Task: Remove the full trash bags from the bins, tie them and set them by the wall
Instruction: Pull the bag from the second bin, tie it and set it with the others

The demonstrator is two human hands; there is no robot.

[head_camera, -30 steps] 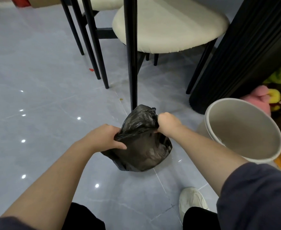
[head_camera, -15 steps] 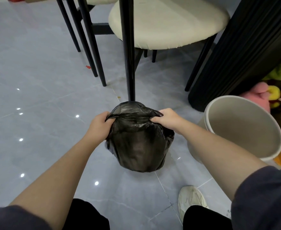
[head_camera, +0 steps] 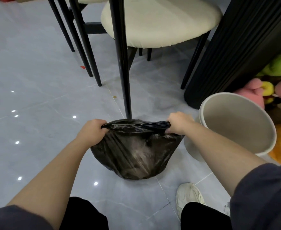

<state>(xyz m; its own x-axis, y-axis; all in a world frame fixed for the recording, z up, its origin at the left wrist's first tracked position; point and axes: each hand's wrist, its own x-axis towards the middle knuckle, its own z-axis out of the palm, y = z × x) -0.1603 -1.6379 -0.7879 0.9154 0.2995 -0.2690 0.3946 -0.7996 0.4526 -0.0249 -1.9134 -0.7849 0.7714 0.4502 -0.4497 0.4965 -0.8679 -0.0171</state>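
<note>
A full black trash bag (head_camera: 136, 153) sits on the grey tiled floor in front of me. My left hand (head_camera: 91, 131) grips the left end of its gathered top edge. My right hand (head_camera: 178, 124) grips the right end. Between the two hands the bag's mouth is stretched into a tight flat band. A beige round bin (head_camera: 236, 123) stands tilted just to the right of the bag, and its inside shows no bag.
A cream-seated chair (head_camera: 159, 22) with black legs stands right behind the bag, one leg (head_camera: 123, 63) almost touching it. A black ribbed table base (head_camera: 232, 52) rises at the right, with plush toys (head_camera: 279, 83) beside it. My white shoe (head_camera: 188, 195) is near the bag.
My hands have moved apart, pulling the bag's top from a bunched opening into a taut straight band. The bag has widened and flattened under it.
</note>
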